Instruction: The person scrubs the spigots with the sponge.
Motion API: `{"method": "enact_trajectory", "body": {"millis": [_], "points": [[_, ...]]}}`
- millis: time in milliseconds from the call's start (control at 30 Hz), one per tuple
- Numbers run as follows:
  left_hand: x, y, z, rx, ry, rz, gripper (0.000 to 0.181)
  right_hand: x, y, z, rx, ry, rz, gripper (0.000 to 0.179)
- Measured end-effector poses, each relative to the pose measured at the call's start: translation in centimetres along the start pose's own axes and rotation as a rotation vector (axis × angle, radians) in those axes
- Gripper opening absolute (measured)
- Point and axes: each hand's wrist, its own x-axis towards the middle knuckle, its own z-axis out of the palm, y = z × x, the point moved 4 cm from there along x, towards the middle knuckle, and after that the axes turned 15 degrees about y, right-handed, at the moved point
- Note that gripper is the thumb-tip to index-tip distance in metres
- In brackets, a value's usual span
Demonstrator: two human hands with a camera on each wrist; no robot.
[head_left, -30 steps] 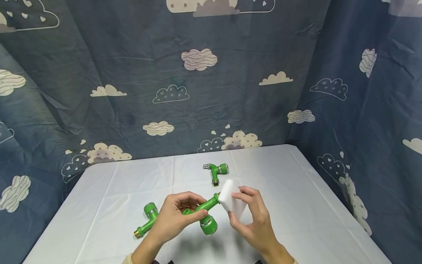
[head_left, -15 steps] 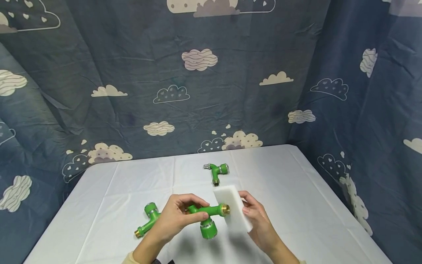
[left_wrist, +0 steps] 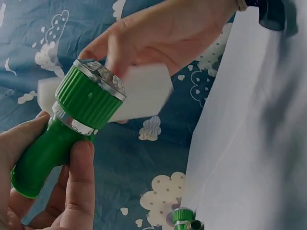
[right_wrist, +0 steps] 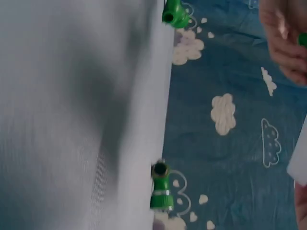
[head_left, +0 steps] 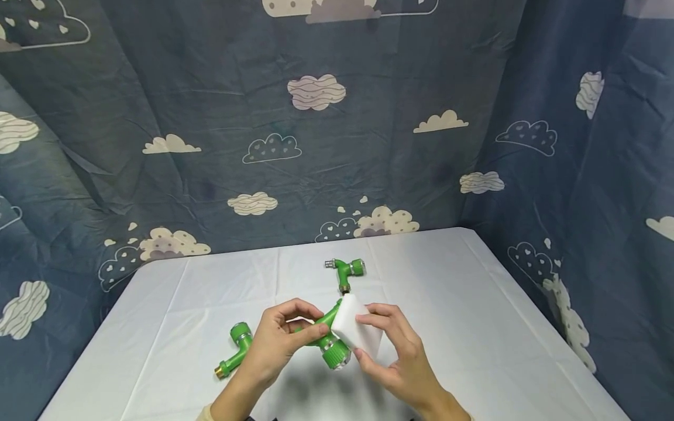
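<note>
Above the middle of the table, my left hand [head_left: 284, 333] grips a green tap [head_left: 336, 352] between thumb and fingers. In the left wrist view its ribbed green knob [left_wrist: 88, 98] with a silver cap faces up. My right hand [head_left: 397, 354] holds a white sponge [head_left: 358, 327] by its sides, thumb below and fingers above. The sponge overlaps the far end of the tap in the head view, hiding its brass thread. Part of the sponge [right_wrist: 300, 160] shows at the right edge of the right wrist view.
A second green tap [head_left: 239, 349] with a brass end lies left of my left hand. Farther back on the white-covered table [head_left: 458, 304] lies another green tap [head_left: 344, 272] with a silver spout. A dark blue cloud-print cloth [head_left: 358, 146] hangs behind and at both sides.
Half a second ago the sponge stood behind the tap's bare brass end; now it has turned and covers that end. The held tap has tilted, its covered end pointing farther up and away.
</note>
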Motion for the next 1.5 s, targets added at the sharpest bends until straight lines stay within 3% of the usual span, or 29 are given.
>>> {"method": "enact_trajectory", "body": {"millis": [167,267,400,500,633,733,800,933,1033,1133,1233,1500], "points": [[-0.1,0.3,0.0,0.002,0.003,0.0,0.036,-0.1,0.8,-0.2,-0.111,0.061,0.012,0.059],[-0.1,0.4,-0.1,0.002,0.025,-0.001,0.037,-0.1,1.2,-0.5,-0.119,0.101,0.019,0.055],[-0.4,0.6,0.0,0.029,0.026,-0.002,0.038,-0.3,0.7,-0.3,-0.084,0.088,-0.067,0.036],[-0.7,1.0,0.2,0.083,0.017,-0.003,0.038,-0.3,0.5,0.0,-0.116,0.07,-0.132,0.037],[-0.8,1.2,0.3,0.15,0.024,-0.003,0.038,-0.1,0.9,0.0,-0.204,0.094,-0.116,0.031],[-0.6,1.1,0.1,0.099,0.033,-0.008,0.038,0.0,1.7,-0.3,-0.228,0.097,0.03,0.038],[-0.5,0.9,-0.1,0.009,0.041,-0.019,0.036,0.0,2.3,-0.4,-0.139,0.057,0.22,0.045],[-0.5,0.5,0.0,-0.187,0.04,-0.046,0.029,-0.3,3.2,0.0,0.278,-0.093,0.686,0.036],[-0.6,0.2,0.3,-0.232,0.048,-0.054,0.028,-0.7,2.9,0.3,0.604,-0.244,0.908,0.034],[-0.7,-0.3,0.7,-0.217,0.078,-0.061,0.024,-0.8,2.2,0.5,0.826,-0.368,0.989,0.039],[-0.7,-0.6,0.9,-0.209,0.123,-0.07,0.02,-0.9,1.8,0.5,0.929,-0.418,1.022,0.04],[0.0,-1.1,0.1,-0.246,0.278,-0.141,0.015,-1.2,2.3,0.6,0.894,-0.487,1.079,0.04]]}}
